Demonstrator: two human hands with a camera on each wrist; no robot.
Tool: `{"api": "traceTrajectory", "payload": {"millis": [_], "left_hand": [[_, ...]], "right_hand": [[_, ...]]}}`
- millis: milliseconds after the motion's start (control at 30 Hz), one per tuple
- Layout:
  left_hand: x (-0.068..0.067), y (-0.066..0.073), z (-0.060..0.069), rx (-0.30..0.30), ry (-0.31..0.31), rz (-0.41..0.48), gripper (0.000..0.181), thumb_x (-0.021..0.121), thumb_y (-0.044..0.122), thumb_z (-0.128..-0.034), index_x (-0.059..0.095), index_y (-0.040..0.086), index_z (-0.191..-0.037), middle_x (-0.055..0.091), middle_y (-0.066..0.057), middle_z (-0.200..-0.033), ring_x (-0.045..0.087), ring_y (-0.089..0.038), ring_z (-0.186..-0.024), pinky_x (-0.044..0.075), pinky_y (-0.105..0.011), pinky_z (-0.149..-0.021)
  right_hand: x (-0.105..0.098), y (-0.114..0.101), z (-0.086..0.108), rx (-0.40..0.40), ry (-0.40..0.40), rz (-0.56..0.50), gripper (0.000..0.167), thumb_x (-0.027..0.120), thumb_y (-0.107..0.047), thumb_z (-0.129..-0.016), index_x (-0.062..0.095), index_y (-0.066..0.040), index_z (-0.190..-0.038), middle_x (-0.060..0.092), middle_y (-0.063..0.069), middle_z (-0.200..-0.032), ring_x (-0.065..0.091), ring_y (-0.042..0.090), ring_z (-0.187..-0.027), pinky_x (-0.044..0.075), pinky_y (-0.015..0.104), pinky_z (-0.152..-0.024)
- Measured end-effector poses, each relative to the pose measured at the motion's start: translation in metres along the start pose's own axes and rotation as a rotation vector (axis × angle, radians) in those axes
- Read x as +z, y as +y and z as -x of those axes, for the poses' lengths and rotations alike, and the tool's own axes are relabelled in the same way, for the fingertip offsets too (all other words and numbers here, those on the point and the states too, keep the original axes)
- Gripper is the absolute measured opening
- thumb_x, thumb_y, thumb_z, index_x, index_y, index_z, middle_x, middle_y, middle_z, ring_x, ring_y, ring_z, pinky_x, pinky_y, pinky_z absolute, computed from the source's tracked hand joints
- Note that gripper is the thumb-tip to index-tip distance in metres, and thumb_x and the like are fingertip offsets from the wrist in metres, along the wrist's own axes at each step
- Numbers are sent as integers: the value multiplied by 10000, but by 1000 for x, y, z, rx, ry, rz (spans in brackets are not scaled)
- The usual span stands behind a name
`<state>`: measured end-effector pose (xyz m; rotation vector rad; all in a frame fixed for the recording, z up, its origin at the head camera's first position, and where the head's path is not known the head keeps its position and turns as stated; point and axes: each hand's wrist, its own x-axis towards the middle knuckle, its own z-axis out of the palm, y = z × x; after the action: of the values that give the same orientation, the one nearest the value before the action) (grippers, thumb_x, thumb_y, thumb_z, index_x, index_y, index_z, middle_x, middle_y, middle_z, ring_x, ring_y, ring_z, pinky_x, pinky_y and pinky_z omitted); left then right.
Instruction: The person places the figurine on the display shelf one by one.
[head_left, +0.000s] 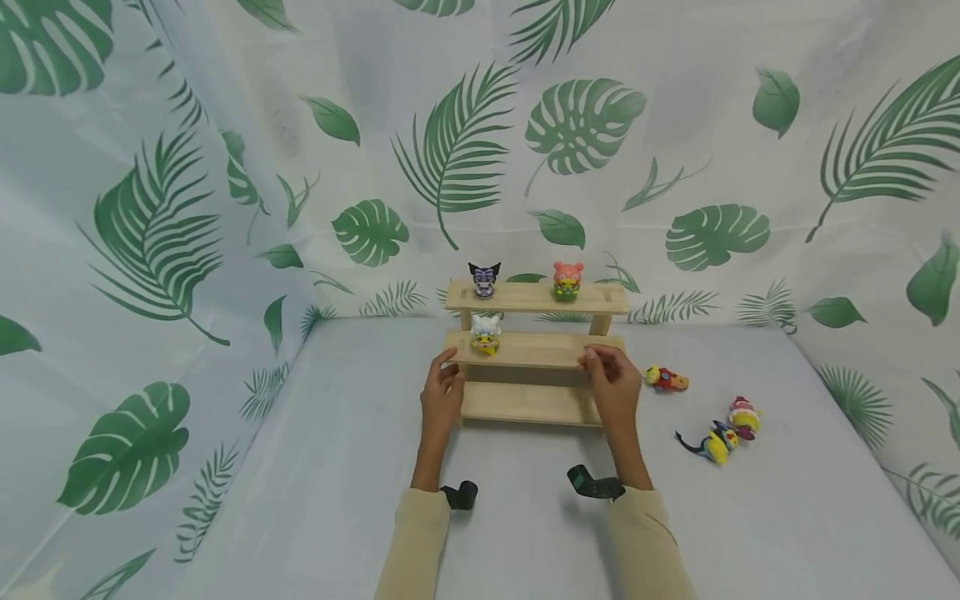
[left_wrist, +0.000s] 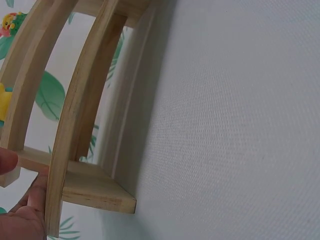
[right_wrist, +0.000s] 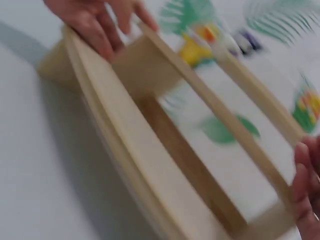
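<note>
A three-tier wooden display shelf stands on the table. My left hand grips its left end at the middle tier, and the left wrist view shows thumb and fingers around the board. At the right end of that tier, my right hand holds the board with bent fingers; the right wrist view is blurred. A white-hooded yellow figurine stands on the middle tier's left part. Up on the top tier are a black-and-purple figurine and a pink-hooded one. The bottom tier bears no figurine.
Right of the shelf lie a red-and-yellow figurine, a blue-and-yellow one with a dark tail and a pink-and-yellow one. The last two touch or nearly touch. A leaf-print sheet hangs behind the pale table.
</note>
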<state>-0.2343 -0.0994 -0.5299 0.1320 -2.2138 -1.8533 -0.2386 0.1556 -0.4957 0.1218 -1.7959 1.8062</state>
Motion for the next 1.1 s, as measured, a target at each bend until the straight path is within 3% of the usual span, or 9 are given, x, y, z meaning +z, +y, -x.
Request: {"api": "traceTrajectory", "payload": {"millis": [133, 267, 333, 433, 533, 700, 800, 933, 1100], "left_hand": [[0, -1, 0, -13, 2, -6, 427, 547, 97, -975, 528, 289, -1356, 629, -128, -1293, 634, -257, -1167, 531, -434, -915], [0, -1, 1, -19, -3, -9, 428, 548, 106, -977, 525, 301, -1358, 629, -125, -1294, 634, -253, -1166, 532, -435, -910], [0, -1, 2, -15, 0, -12, 427, 546, 104, -977, 526, 297, -1358, 628, -124, -1294, 635, -254, -1163, 533, -434, -905], [-1, -1, 2, -20, 4, -10, 430, 548, 103, -972, 530, 303, -1353, 632, -123, -1290, 637, -254, -1157, 535, -434, -898], [0, -2, 2, -30, -2, -9, 430, 547, 109, -973, 531, 310, -1352, 638, -123, -1281, 638, -248, -1153, 537, -418, -888], [1, -3, 5, -39, -13, 2, 431, 546, 118, -975, 526, 317, -1357, 644, -118, -1271, 641, -239, -1144, 534, -400, -874], [2, -2, 6, -35, -14, 3, 433, 548, 112, -973, 528, 316, -1354, 646, -111, -1268, 643, -232, -1139, 533, -399, -868], [1, -2, 4, -12, -4, -3, 433, 549, 93, -972, 529, 295, -1354, 645, -123, -1265, 645, -242, -1139, 537, -395, -858], [-2, 4, 3, -8, -5, -1, 436, 544, 87, -975, 522, 278, -1367, 630, -140, -1283, 638, -263, -1153, 535, -419, -872]], "right_hand": [[-40, -3, -3, 125, 247, 15, 213, 604, -23, -939, 632, 150, -1059, 653, 18, -783, 625, 53, -638, 490, 142, -545], [-77, 10, -10, 363, 386, 74, 266, 546, -60, -966, 605, -19, -1222, 543, -41, -980, 586, 52, -697, 488, 106, -587], [-92, 18, -15, 536, 393, 44, 366, 519, -68, -975, 543, -123, -1336, 492, -9, -1172, 599, 41, -733, 513, 115, -627], [-109, 27, -20, 766, 327, 34, 531, 436, -73, -997, 367, -254, -1491, 296, 51, -1499, 628, 11, -792, 541, 143, -686], [-119, 34, -22, 890, 279, -14, 627, 341, -38, -1008, 227, -332, -1551, 49, -8, -1648, 658, 10, -789, 556, 176, -704], [-128, 45, -24, 937, 223, -86, 707, 221, 40, -981, 192, -374, -1553, -11, -97, -1657, 693, 37, -704, 567, 202, -659], [-131, 51, -25, 906, 160, -58, 736, 209, 83, -946, 229, -326, -1557, 89, 6, -1658, 698, 29, -687, 564, 193, -642], [-133, 59, -27, 866, 89, 23, 697, 260, 87, -941, 295, -257, -1546, 300, 142, -1569, 703, 1, -719, 560, 182, -662], [-134, 64, -31, 853, 75, 123, 593, 413, 55, -960, 413, -197, -1497, 313, 88, -1561, 631, -28, -699, 539, 138, -660]]}}
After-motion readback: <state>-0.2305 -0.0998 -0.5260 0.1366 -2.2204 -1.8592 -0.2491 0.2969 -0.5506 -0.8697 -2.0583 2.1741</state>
